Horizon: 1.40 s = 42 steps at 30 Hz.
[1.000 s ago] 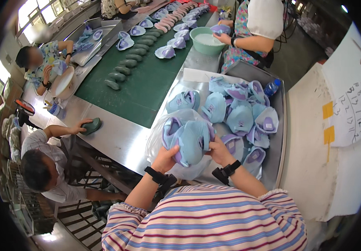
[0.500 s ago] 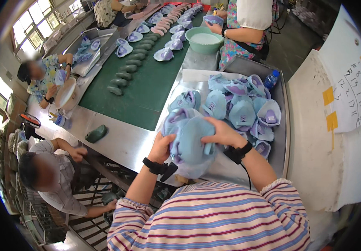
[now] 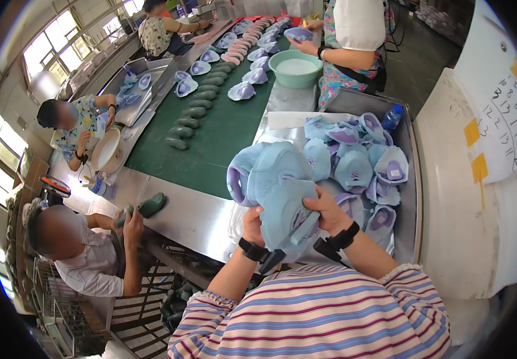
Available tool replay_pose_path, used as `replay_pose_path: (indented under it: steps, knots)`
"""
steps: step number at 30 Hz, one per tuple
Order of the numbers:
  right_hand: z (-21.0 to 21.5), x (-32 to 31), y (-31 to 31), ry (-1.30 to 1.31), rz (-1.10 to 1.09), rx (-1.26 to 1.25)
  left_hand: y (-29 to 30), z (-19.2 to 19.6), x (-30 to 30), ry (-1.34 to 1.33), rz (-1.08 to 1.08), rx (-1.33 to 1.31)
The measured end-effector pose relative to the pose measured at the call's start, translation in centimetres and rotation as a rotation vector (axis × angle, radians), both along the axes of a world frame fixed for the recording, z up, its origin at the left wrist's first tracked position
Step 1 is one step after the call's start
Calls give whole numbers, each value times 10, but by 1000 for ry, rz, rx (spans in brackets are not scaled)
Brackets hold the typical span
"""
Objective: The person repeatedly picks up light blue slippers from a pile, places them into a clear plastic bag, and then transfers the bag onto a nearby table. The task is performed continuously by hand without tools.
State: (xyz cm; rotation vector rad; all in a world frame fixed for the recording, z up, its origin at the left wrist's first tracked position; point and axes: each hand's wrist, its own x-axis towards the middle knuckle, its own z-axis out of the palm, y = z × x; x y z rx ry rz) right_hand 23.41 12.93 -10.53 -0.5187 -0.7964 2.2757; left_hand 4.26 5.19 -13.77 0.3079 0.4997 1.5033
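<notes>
A bunch of light blue shoe uppers [image 3: 279, 161] with lilac lining is held up in front of me, fanned over one another. My left hand [image 3: 254, 226] is closed on their lower left edge. Along the lower right edge, my right hand [image 3: 328, 209] pinches the nearest upper, thumb on top. A narrow blue strip, perhaps a tongue, sticks out between the hands. Just beyond my right hand lies a heap of similar shoe uppers [image 3: 353, 169] in a metal tray [image 3: 410, 239]. Fingers under the bunch are hidden.
A green conveyor belt [image 3: 210, 155] carries rows of dark green shoe lasts [image 3: 188, 122], pink pieces and uppers. At left, a co-worker [image 3: 85, 251] handles a green last. A green basin [image 3: 295, 67] stands at the far side near another worker. A blue-capped bottle [image 3: 392, 117] leans in the tray.
The uppers have been spread out and tilted, showing more of each piece. Both hands have shifted slightly to the right. The co-worker at left has raised a green last. The view has tilted slightly.
</notes>
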Motion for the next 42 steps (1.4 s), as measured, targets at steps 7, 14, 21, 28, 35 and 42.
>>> replay_pose_path:
  steps: [7,14,21,28,35,42]
  knots:
    - [-16,47,9,-93,87,406,-3,11,-41,-222,-323,394]
    - [2,65,25,-191,25,392,9,40,-54,627,-50,97]
    - [-9,78,33,210,-156,59,24,28,-39,160,94,112]
    - [-3,63,29,32,-6,98,31,21,-9,274,-33,43]
    - [-1,57,37,-129,39,38,32,28,-30,410,-230,29]
    - [18,35,42,-251,-235,63,49,29,-40,1242,387,36]
